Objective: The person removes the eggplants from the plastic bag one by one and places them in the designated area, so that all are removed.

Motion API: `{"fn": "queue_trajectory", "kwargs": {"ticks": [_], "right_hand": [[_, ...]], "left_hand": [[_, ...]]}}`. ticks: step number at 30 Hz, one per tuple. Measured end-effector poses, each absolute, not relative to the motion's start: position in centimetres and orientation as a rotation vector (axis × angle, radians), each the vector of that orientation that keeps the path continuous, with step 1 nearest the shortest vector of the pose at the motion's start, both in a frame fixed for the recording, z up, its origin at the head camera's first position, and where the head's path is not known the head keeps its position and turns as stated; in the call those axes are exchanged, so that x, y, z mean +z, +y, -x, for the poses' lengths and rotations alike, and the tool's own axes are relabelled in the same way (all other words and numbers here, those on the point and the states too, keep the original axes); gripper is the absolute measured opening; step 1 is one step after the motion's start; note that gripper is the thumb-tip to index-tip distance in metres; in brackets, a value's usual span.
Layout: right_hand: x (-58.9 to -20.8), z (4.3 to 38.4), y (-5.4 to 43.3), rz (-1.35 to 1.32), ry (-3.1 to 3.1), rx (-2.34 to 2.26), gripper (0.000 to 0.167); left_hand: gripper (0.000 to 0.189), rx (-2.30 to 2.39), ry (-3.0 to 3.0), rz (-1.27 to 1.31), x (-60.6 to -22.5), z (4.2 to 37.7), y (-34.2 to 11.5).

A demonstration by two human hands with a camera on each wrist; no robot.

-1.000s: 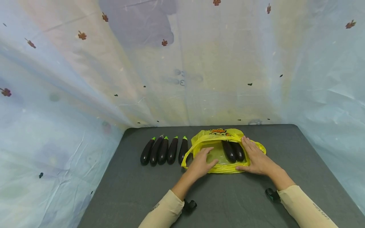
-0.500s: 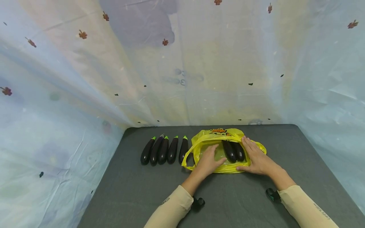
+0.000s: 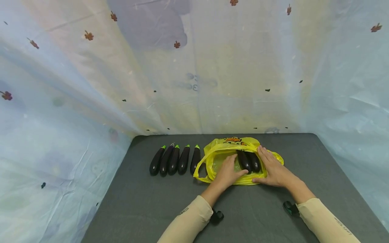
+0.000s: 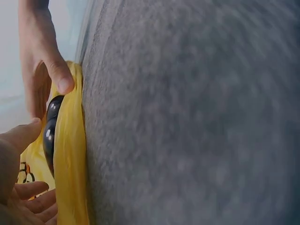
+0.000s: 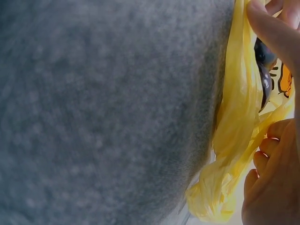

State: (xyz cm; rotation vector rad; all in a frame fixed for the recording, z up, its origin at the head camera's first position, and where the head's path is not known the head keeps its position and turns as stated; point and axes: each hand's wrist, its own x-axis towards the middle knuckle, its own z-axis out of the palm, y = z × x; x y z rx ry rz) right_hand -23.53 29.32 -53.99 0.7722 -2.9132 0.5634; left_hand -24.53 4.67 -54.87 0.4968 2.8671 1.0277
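Observation:
A yellow plastic bag [image 3: 218, 148] lies on its side with its mouth facing me. Two dark eggplants [image 3: 244, 162] rest side by side in it. My left hand [image 3: 227, 171] reaches into the mouth, fingers extended and thumb apart, right beside the nearer eggplant. Nothing is held in it. My right hand [image 3: 273, 170] is spread against the bag's right side, its thumb laid over the front rim. In the left wrist view, the right thumb [image 4: 64, 83] touches the rim. Shiny ends of the eggplants show between my hands there.
Several more eggplants [image 3: 173, 160] with green stems lie in a row left of the bag, the closest partly behind the bag's handle [image 3: 199, 172]. Everything sits on a dark grey table [image 3: 136, 202]. A patterned plastic sheet [image 3: 228, 111] hangs behind and at both sides.
My left hand has moved rightward, further into the bag's mouth and up to the eggplants inside. The right hand, the bag and the row of eggplants have stayed in place.

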Motion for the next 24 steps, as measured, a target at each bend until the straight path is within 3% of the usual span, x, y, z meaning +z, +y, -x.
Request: {"fn": "queue_trajectory", "kwargs": {"ticks": [24], "right_hand": [[-54.0,23.6,29.4,-0.76,-2.923,0.538,0.134]], "left_hand": [[0.107,0.618,3.113,-0.352,-55.3,25.0,7.6]]}}
